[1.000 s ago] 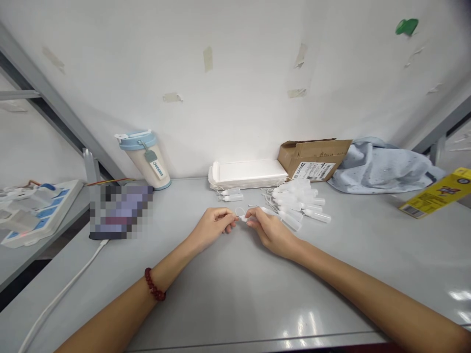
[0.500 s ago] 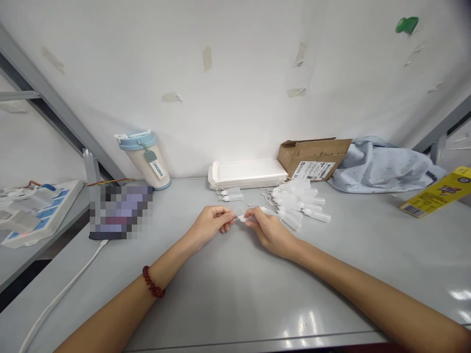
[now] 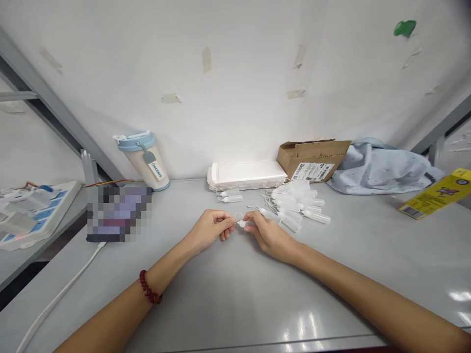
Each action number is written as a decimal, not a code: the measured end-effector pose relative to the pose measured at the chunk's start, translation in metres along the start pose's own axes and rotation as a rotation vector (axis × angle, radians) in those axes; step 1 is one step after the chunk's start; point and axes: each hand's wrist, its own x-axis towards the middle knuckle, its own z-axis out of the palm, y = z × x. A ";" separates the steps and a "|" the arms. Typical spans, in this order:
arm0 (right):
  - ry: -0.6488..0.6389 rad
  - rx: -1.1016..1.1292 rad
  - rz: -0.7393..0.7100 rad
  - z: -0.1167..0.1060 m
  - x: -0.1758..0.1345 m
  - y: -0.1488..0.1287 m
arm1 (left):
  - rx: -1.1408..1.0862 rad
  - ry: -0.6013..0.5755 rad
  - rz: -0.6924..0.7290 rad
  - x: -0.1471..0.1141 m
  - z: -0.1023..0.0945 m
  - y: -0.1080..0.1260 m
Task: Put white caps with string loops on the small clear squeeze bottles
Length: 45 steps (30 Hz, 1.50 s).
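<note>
Between my hands is a small white plastic bottle (image 3: 241, 223) with a thin looped strap at its cap end. My right hand (image 3: 270, 235) is closed around its body, which the fingers mostly hide. My left hand (image 3: 215, 228) pinches at the tip of its cap; the fingers cover what exactly they grip. Behind my right hand lies a loose pile of similar translucent bottles (image 3: 294, 201), their straps pointing left. Two more bottles (image 3: 231, 196) lie side by side, farther back and left of the pile.
Against the wall stand a stack of white trays (image 3: 250, 171), a cardboard box (image 3: 312, 157) and a light blue cloth (image 3: 382, 169). A tumbler (image 3: 147, 162) and a charging phone (image 3: 119, 215) are left, beside a power strip (image 3: 47, 215). At right is a yellow box (image 3: 437, 193).
Both hands have moved very slightly, staying together at the bottle with the same grip. The whole view has shifted a little. Nothing else has visibly moved.
</note>
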 end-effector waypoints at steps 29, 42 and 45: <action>-0.033 -0.090 -0.002 -0.003 -0.001 -0.006 | 0.004 -0.088 0.025 0.000 -0.005 -0.004; 0.122 -0.558 -0.021 -0.012 0.005 -0.005 | -0.201 0.041 -0.040 0.012 -0.016 -0.009; 0.110 -0.726 0.109 -0.018 0.007 -0.007 | -0.286 0.191 -0.096 0.016 -0.019 -0.011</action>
